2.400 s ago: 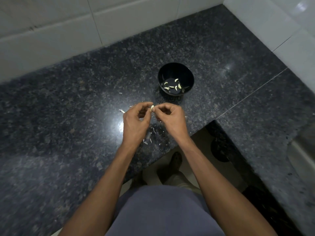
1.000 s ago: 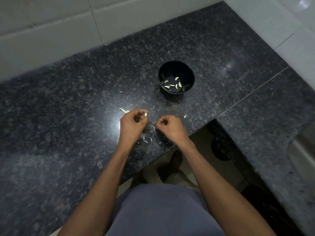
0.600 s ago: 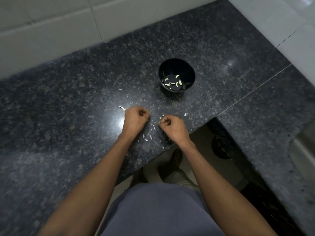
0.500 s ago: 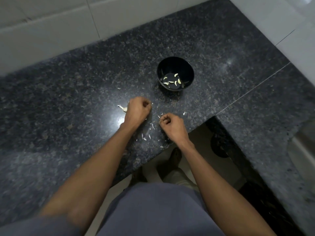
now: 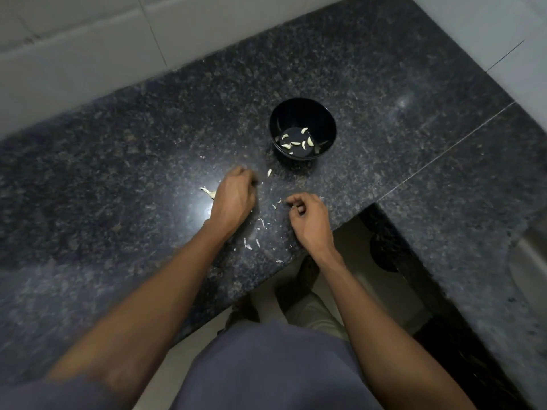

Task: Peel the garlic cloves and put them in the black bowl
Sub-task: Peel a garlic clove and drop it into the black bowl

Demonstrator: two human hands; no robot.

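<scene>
- Garlic clove (image 5: 269, 172), pale and apparently peeled, now lies loose on the granite counter (image 5: 118, 161) between the left hand (image 5: 233, 196) and the black bowl (image 5: 302, 128), short of the rim.
- A second ago the left fingers pinched it; now they are curled, whether round anything cannot be told.
- Right hand (image 5: 307, 217) has drawn apart, fingers curled, apparently empty.
- Several cloves sit in the bowl; this one likely needs picking up.

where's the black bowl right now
In the head view the black bowl stands on the granite counter, up and right of the left hand.
</scene>
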